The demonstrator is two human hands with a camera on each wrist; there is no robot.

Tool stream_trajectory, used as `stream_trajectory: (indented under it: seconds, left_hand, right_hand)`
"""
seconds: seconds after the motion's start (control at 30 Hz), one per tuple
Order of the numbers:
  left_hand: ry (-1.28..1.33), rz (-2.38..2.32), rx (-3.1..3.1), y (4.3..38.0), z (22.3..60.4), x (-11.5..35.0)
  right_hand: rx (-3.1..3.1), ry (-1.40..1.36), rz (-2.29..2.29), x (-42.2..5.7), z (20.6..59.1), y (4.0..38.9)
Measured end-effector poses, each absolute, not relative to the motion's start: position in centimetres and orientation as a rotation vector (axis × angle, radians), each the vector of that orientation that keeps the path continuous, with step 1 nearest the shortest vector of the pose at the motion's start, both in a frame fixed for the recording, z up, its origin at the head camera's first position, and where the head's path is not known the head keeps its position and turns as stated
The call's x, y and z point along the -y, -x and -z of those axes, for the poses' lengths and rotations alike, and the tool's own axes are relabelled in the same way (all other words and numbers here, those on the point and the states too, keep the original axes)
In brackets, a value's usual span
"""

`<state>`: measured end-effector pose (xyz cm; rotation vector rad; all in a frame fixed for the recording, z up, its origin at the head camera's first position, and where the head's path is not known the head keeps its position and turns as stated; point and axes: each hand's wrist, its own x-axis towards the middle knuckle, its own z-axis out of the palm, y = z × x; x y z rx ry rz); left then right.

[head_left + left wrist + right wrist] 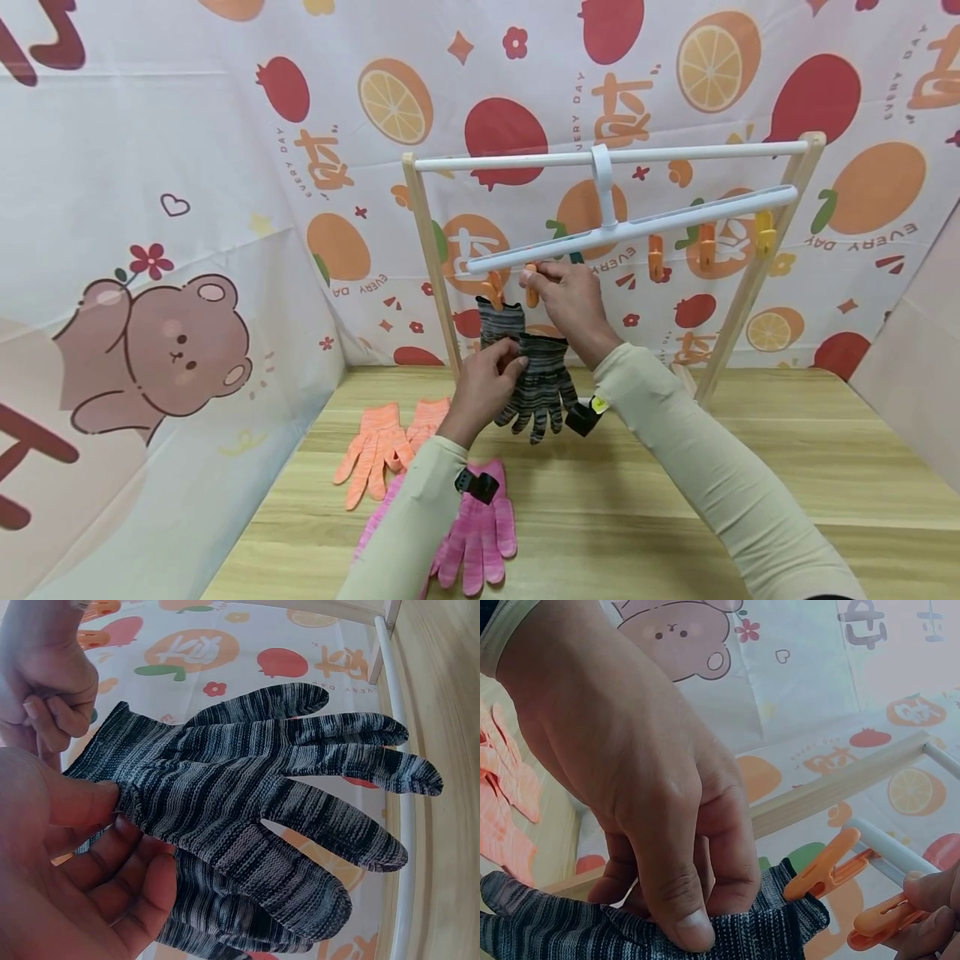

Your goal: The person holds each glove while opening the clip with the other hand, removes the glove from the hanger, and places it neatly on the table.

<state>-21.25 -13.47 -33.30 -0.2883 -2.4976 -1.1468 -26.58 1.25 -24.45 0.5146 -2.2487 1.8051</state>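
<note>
My left hand [489,385] pinches the cuff of a black-and-grey striped knit glove [217,780] between thumb and fingers; its glove fingers hang downward. Up at the white hanger [637,229], my right hand [573,304] pinches an orange clothespin [885,921] just below the bar. A second striped glove [501,321] hangs behind the first, its cuff caught in another orange clothespin [829,866] near the hanger's left end. In the head view the held cuff is a little below the pinched clothespin.
The tilted hanger hooks over the white rod [502,162] of a wooden-legged rack. Orange clothespins [656,258] and a yellow one [765,233] hang at its right. Orange gloves [372,446] and pink gloves [480,533] lie on the wooden table [675,508]. A fruit-print cloth [420,33] stands behind.
</note>
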Motion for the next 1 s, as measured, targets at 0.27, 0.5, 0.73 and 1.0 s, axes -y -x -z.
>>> stream_trajectory:
  seconds: [0.27,0.5,0.73,1.0]
  left_hand:
    - [0.302,1.163,2.498,21.3,33.7,13.5]
    - [0.310,1.167,2.490,21.2,33.8,13.6]
    - [0.324,1.194,2.479,21.1,34.2,13.6]
    - [0.327,1.205,2.476,21.1,34.4,13.6]
  right_hand:
    - [2.238,-0.525,-1.787,-1.3,24.5,26.7]
    - [2.251,-0.516,-1.781,-1.2,24.4,26.7]
    - [2.252,-0.518,-1.787,-1.2,24.5,26.7]
    - [2.242,-0.521,-1.829,-1.3,24.4,26.7]
